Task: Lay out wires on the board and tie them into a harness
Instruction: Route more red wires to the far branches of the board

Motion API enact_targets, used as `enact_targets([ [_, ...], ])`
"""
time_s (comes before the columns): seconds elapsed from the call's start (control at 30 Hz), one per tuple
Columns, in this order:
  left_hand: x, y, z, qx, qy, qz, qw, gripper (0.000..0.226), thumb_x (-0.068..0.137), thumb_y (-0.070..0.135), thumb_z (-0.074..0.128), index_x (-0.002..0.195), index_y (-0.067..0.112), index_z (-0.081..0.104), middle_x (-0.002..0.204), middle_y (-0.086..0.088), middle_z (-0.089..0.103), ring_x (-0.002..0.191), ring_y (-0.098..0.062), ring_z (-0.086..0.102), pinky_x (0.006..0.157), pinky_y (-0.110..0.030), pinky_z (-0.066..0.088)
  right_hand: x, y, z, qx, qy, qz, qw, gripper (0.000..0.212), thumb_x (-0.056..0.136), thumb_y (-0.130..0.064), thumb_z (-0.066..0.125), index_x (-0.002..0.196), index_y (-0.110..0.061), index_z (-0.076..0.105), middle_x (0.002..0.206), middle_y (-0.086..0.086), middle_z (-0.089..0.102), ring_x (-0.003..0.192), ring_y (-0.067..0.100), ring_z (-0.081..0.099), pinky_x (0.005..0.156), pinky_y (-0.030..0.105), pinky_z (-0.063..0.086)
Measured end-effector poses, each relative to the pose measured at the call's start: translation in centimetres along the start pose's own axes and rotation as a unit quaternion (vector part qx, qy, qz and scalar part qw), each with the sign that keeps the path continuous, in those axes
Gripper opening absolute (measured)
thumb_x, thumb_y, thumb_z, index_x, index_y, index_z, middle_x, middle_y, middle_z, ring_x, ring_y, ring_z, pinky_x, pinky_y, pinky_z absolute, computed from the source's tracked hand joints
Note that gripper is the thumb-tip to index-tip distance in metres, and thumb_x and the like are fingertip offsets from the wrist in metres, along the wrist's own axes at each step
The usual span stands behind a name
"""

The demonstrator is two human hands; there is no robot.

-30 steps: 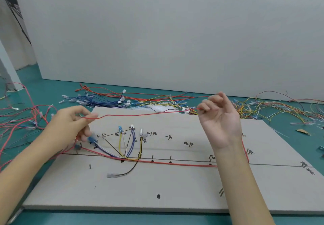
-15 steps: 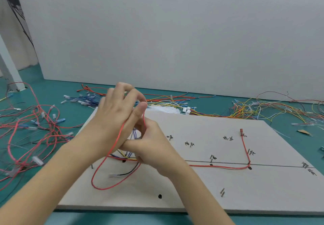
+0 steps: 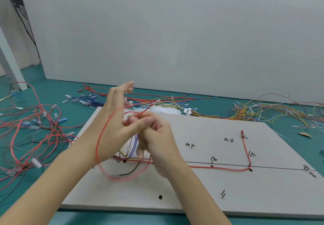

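A grey board (image 3: pixel 210 189) with pins and handwritten marks lies on the teal table. One red wire (image 3: pixel 228 169) runs along its drawn line and turns up to a red terminal at the right. My left hand (image 3: pixel 112 123) is raised over the board's left part, fingers stretched upward, and a loose red wire loop (image 3: pixel 97 142) curls round it. My right hand (image 3: pixel 157 142) sits against the left thumb, fingers curled, pinching that red wire. Blue, yellow and black wires (image 3: pixel 133 145) are routed beneath the hands, partly hidden. A black wire with a white connector (image 3: pixel 129 172) lies below.
A tangle of red wires (image 3: pixel 35 128) covers the table to the left. Blue, red and yellow wires (image 3: pixel 175 100) lie behind the board, with more yellow ones (image 3: pixel 263 110) at the back right. White cable ties (image 3: pixel 166 110) rest at the board's far edge. A white wall panel stands behind.
The hands, first held apart with the red wire stretched between them, have come together over the board's left part. The wire now hangs as a loop, and my left fingers have spread open.
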State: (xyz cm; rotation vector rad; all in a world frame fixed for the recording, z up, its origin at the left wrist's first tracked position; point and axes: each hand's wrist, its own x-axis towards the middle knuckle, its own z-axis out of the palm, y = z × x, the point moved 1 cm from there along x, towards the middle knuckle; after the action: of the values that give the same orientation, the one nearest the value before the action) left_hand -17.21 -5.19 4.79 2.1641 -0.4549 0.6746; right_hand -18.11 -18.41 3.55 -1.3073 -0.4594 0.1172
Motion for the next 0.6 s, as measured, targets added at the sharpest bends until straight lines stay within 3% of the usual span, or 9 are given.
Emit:
enact_targets([
  [0.07,-0.7,-1.7,-0.7,-0.017,-0.009,-0.044,0.999,0.06,0.074,0.069,0.062,0.125,0.05,0.037,0.12,0.021,0.051,0.093,0.002,0.058,0.081,-0.026,0.045,0.8,-1.0,-1.2,0.068,0.057,-0.003,0.996,0.008,0.094,-0.006,0.057,0.089,-0.011,0.06,0.088,0.009,0.072,0.033,0.006,0.032,0.033,0.018,0.038],
  [0.13,-1.3,-4.0,-1.6,0.076,-0.052,-0.071,0.993,0.022,0.081,0.06,0.061,0.098,0.049,0.053,0.091,0.021,0.064,0.073,0.0,0.059,0.07,-0.033,0.049,1.4,-1.8,-2.5,0.113,0.095,-0.006,0.989,0.009,0.094,-0.007,0.057,0.087,-0.012,0.059,0.086,0.009,0.072,0.033,0.007,0.029,0.036,0.018,0.039],
  [0.17,-1.6,-5.1,-2.0,0.113,-0.073,-0.087,0.987,0.011,0.085,0.054,0.06,0.087,0.044,0.057,0.076,0.018,0.066,0.064,-0.002,0.057,0.065,-0.034,0.049,1.5,-2.2,-3.1,0.131,0.104,-0.007,0.986,0.008,0.093,-0.007,0.058,0.088,-0.013,0.06,0.085,0.007,0.072,0.036,0.008,0.036,0.039,0.019,0.041],
  [0.27,-2.4,-7.5,-2.9,0.107,-0.105,-0.131,0.98,0.023,0.093,0.043,0.056,0.074,0.03,0.057,0.057,0.006,0.063,0.048,-0.006,0.048,0.057,-0.032,0.043,1.6,-3.1,-4.8,0.204,0.107,-0.015,0.973,0.006,0.085,-0.013,0.062,0.091,-0.014,0.061,0.086,0.004,0.072,0.064,0.015,0.066,0.055,0.025,0.054],
  [0.4,-2.9,-9.8,-4.5,0.118,-0.11,-0.15,0.975,0.03,0.094,0.045,0.051,0.07,0.029,0.062,0.059,0.006,0.064,0.052,-0.007,0.054,0.061,-0.028,0.046,1.5,-3.9,-7.1,0.288,0.095,-0.034,0.952,0.01,0.09,-0.014,0.054,0.098,-0.009,0.058,0.096,0.006,0.072,0.092,0.021,0.07,0.077,0.029,0.057],
  [0.53,-3.6,-12.9,-5.6,0.144,-0.062,-0.132,0.979,0.023,0.088,0.041,0.06,0.067,0.032,0.061,0.058,0.009,0.061,0.056,-0.005,0.053,0.061,-0.022,0.042,1.2,-4.5,-9.0,0.34,0.103,-0.044,0.934,0.012,0.093,-0.012,0.05,0.096,-0.005,0.059,0.094,0.008,0.073,0.093,0.023,0.071,0.078,0.029,0.058],
  [0.6,-4.1,-14.7,-6.1,0.163,-0.062,-0.146,0.974,0.022,0.092,0.035,0.059,0.071,0.036,0.06,0.068,0.008,0.06,0.068,-0.007,0.055,0.066,-0.032,0.043,1.1,-4.7,-9.7,0.361,0.115,-0.04,0.925,0.019,0.096,-0.012,0.047,0.091,-0.004,0.063,0.089,0.007,0.072,0.087,0.022,0.072,0.076,0.027,0.058],
])
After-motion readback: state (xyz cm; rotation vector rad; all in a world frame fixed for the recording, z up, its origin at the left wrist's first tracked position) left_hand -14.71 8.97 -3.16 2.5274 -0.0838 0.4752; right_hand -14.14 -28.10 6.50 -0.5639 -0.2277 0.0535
